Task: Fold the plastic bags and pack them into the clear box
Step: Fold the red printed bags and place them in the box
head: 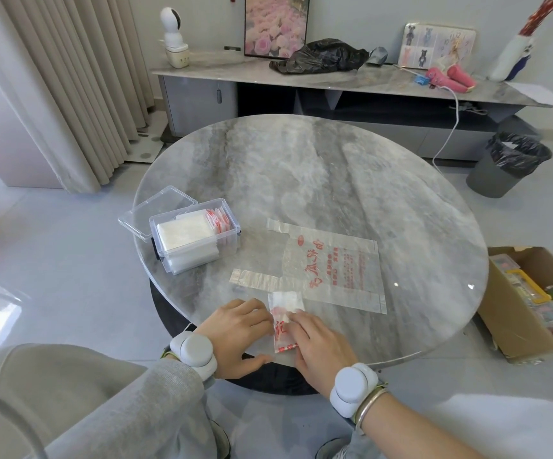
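Round marble tabletop point(334, 167) in a living room, sideboard point(368, 84) across the top of frame.

Status: well into the task. Clear box point(185, 264) sits left of centre with its lid point(156, 210) swung open behind it. It's already close to full of folded bags point(185, 231), white ones at the near end, red-printed ones at the far end. Too tightly packed to count.

Bag in work point(285, 304) is at lower centre near the tabletop rim, folded down to a narrow strip.

Grip: neither hand visibly pinches. Right hand point(321, 349) lies flat, fingers spread over the strip's lower half, pressing it down. Left hand point(235, 329) has fairly straight fingers against the strip's left edge, thumb out toward the rim. Can't tell if its fingertips tuck under the plastic.

Left to do, my read: finish this fold and pack it. Then the flat bag point(334, 270), red-printed and unfolded at centre, its lower edge meeting the strip's top end.

Counts: 1 box, 1 lid, 1 strip in work, 1 flat bag, 2 hands. Also 1 crumpled black bag point(321, 56) on the sideboard, top centre. Unclear if it's in scope.
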Demonstrator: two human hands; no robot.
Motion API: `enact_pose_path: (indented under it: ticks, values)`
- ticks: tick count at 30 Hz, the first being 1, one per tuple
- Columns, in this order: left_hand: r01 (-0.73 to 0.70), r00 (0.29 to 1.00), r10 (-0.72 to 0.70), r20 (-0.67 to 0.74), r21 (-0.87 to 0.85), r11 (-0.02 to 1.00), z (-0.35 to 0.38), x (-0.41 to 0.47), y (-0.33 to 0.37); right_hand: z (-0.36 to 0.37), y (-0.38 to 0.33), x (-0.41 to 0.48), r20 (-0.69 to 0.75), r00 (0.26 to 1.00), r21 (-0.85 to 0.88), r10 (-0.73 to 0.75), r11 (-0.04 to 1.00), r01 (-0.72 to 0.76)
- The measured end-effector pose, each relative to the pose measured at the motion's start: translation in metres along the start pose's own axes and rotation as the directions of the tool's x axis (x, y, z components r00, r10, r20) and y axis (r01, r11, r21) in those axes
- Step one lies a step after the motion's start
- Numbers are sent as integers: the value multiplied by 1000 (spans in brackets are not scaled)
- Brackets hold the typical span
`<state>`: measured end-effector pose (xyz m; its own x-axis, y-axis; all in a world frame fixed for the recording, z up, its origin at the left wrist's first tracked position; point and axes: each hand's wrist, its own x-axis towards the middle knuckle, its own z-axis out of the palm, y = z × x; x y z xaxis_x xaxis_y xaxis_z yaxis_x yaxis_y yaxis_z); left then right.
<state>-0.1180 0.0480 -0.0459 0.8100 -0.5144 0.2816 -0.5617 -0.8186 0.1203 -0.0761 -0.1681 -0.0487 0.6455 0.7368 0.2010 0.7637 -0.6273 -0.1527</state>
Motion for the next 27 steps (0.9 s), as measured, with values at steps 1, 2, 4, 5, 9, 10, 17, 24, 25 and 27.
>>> enact_pose_path:
  ticks: [1, 2, 4, 5, 9, 10, 17, 24, 25, 27]
  values:
    - [5, 1000, -5, 0, -6, 1000, 0, 0, 0, 0, 0, 0, 0, 1000, -2, 1, 1000, -1]
    - [15, 1000, -15, -3, -10, 1000, 0, 0, 0, 0, 0, 1, 2, 1000, -4, 3, 1000, -3]
    - [49, 998, -50, -44, -27, 998, -2, 2, 0, 0, 1, 1, 3, 1000, -11, 0, 1000, 0]
    - [72, 994, -75, -75, -45, 996, -2, 3, 0, 0, 1, 1, 3, 1000, -13, -2, 1000, 2]
    - [145, 984, -156, -81, -121, 982, -3, 4, 0, 0, 3, 1, -17, 1000, -6, -12, 1000, 12]
    - [150, 985, -159, -61, -133, 980, -3, 4, 1, 1, 3, 1, -24, 1000, 6, -14, 1000, 14]
    - [165, 985, -170, -22, -156, 974, 8, 6, 7, -3, 6, 2, -44, 998, 124, 46, 991, -41]
    - [305, 939, -334, -81, -251, 919, 16, 11, 7, -14, 7, 4, 89, 968, 273, 236, 928, -252]
    - [329, 928, -363, -88, -266, 906, 17, 11, 6, -14, 8, 6, 106, 960, 300, 260, 912, -280]
    - [387, 898, -430, -89, -301, 871, 21, 12, 5, -14, 10, 9, 128, 939, 352, 318, 871, -343]
